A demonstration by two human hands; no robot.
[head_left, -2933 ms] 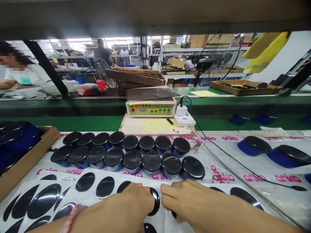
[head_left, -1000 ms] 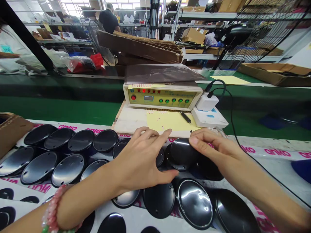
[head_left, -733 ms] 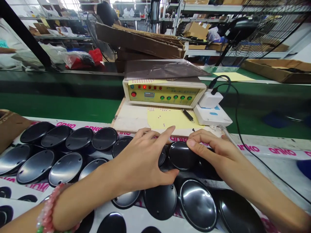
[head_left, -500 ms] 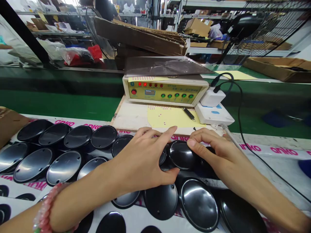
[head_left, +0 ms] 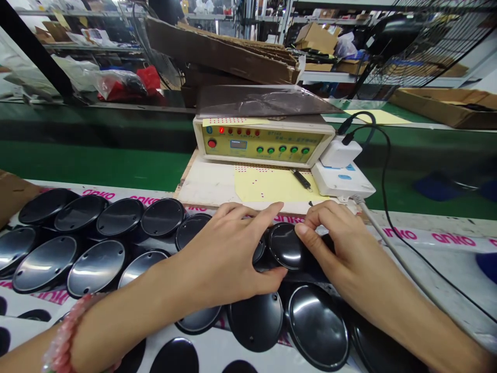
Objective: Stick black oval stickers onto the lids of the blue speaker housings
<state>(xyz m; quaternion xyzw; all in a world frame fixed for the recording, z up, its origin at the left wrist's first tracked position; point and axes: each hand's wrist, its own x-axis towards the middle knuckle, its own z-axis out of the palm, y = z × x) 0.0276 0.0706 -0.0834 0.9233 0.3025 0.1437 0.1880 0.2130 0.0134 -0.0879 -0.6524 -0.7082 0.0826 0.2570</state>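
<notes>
Rows of glossy black oval parts lie on the printed white sheet [head_left: 419,259]. My left hand [head_left: 236,248] is over the middle of the rows, thumb and fingers spread apart, beside a shiny black oval part [head_left: 287,246]. At the right edge of that same part, my right hand [head_left: 330,238] has its thumb and curled fingers closed on it. Another black oval part [head_left: 317,327] lies below, nearer to me, and a matte one with small holes [head_left: 255,321] is left of it. My left palm hides some of the parts behind it.
A tester box [head_left: 264,145] with red lights and green buttons stands behind my hands. Right of it are a white power adapter [head_left: 344,178] and cables. A black pen-like item [head_left: 301,180] lies on yellow paper [head_left: 267,189]. Cardboard [head_left: 221,52] leans above the box.
The view has shifted slightly. One of the two lit red lights on the box has gone out. Both hands keep nearly the same pose around the black part.
</notes>
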